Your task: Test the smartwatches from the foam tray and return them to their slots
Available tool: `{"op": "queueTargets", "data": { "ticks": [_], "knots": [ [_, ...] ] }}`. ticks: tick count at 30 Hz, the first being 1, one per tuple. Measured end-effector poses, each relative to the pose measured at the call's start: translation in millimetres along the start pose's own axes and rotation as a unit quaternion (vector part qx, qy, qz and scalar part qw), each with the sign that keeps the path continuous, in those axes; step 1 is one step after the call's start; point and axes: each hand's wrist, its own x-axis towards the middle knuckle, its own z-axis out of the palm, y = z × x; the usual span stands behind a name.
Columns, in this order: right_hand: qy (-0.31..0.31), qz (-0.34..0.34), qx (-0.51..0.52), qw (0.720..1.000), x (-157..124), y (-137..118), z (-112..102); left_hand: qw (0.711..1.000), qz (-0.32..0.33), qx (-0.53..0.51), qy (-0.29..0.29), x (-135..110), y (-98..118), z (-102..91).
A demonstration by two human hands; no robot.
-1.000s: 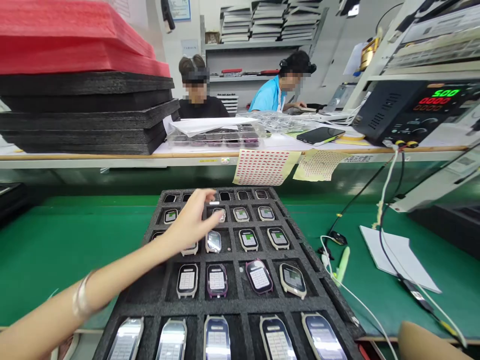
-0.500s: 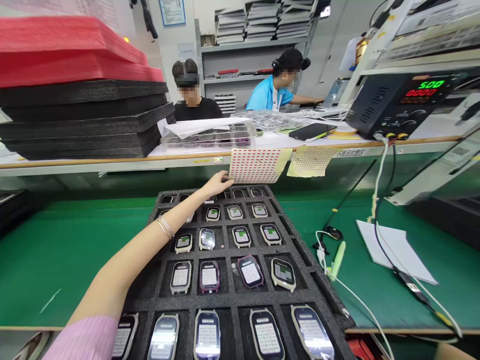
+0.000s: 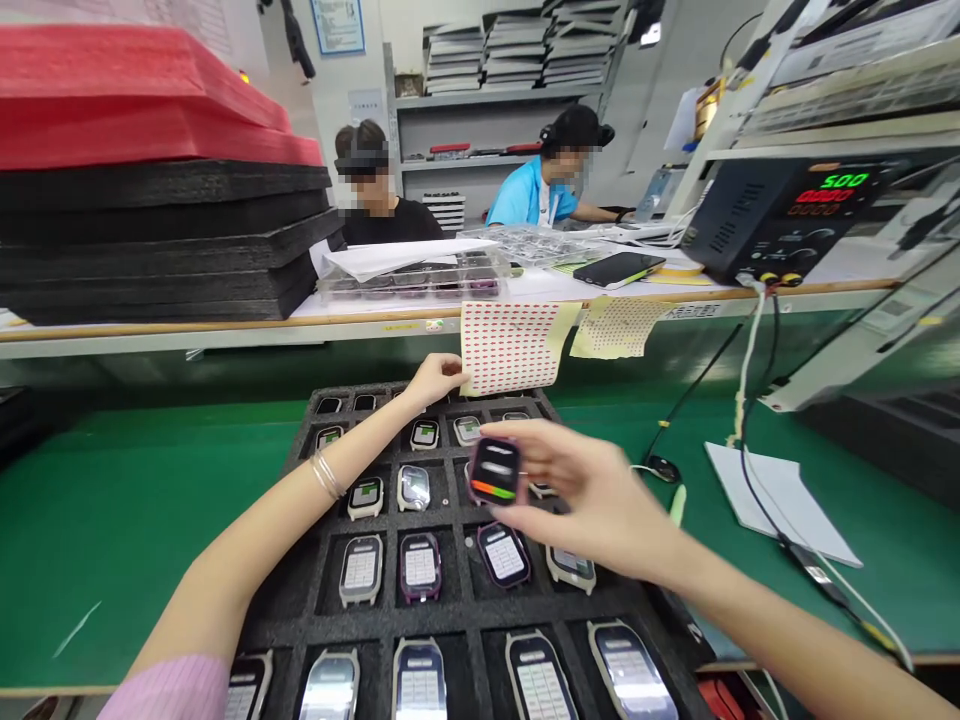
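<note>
My left hand (image 3: pixel 439 378) reaches forward and pinches the lower left edge of a yellowish sheet of small red stickers (image 3: pixel 517 345), which hangs from the shelf edge. A strapless smartwatch (image 3: pixel 496 470) with a dark purple case is gripped between the thumb and fingers of my right hand (image 3: pixel 577 485). Its lit screen shows white lines and a red and green bar. Below both hands lies a black foam tray (image 3: pixel 461 610) whose pockets hold several smartwatches, some with white keypad-like screens. One purple watch (image 3: pixel 504 553) sits tilted in its pocket just below my right hand.
A second sticker sheet (image 3: pixel 619 327) hangs beside the first. On the shelf stand stacked red and black foam (image 3: pixel 150 230), a phone (image 3: pixel 619 268) and a power supply (image 3: pixel 787 215). Cables (image 3: pixel 742 400) and a white pad (image 3: pixel 780 500) are at right. Two people (image 3: pixel 551 180) sit beyond.
My right hand has come in from the lower right with a smartwatch and is now over the tray. The sticker sheet's lower part is lifted slightly outward at my left hand.
</note>
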Motion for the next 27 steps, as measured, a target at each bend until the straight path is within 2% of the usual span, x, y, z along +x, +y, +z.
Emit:
{"op": "queueTargets", "data": {
  "ticks": [2,5,8,11,13,15,17,18,20,22,27],
  "knots": [
    [-0.073,-0.013,-0.054,0.996,9.6,14.2,8.7,1.000,0.011,-0.011,-0.005,-2.2,2.3,0.7],
    [-0.167,-0.053,-0.190,0.966,19.8,28.8,18.4,0.999,0.025,-0.028,-0.007,-5.1,6.3,0.3],
    [-0.195,-0.075,-0.281,0.937,22.5,29.5,16.7,0.999,0.030,-0.045,-0.004,-7.0,9.9,-0.1],
    [-0.214,-0.086,-0.280,0.932,27.3,28.4,4.5,0.998,0.031,-0.062,-0.003,-8.9,12.7,0.8],
    [-0.175,-0.111,-0.259,0.943,38.2,34.3,-7.1,0.997,0.031,-0.073,-0.003,-10.4,14.3,2.1],
    [-0.066,-0.155,-0.272,0.948,56.4,47.1,-20.2,0.996,0.031,-0.083,-0.005,-11.9,16.0,3.6],
    [0.068,-0.202,-0.324,0.922,78.7,64.2,-33.5,0.995,0.034,-0.091,-0.007,-13.0,18.0,4.8],
    [0.107,-0.211,-0.337,0.911,89.6,73.1,-39.8,0.995,0.035,-0.093,-0.006,-13.5,19.0,5.3],
    [0.138,-0.227,-0.356,0.896,107.9,89.1,-50.6,0.994,0.038,-0.098,-0.004,-14.2,20.7,6.1],
    [0.139,-0.246,-0.368,0.886,119.6,101.4,-58.1,0.994,0.040,-0.102,-0.002,-14.7,21.9,6.7],
    [0.133,-0.291,-0.386,0.865,124.4,116.5,-63.6,0.993,0.048,-0.107,0.009,-14.6,23.1,7.2]
  ]
}}
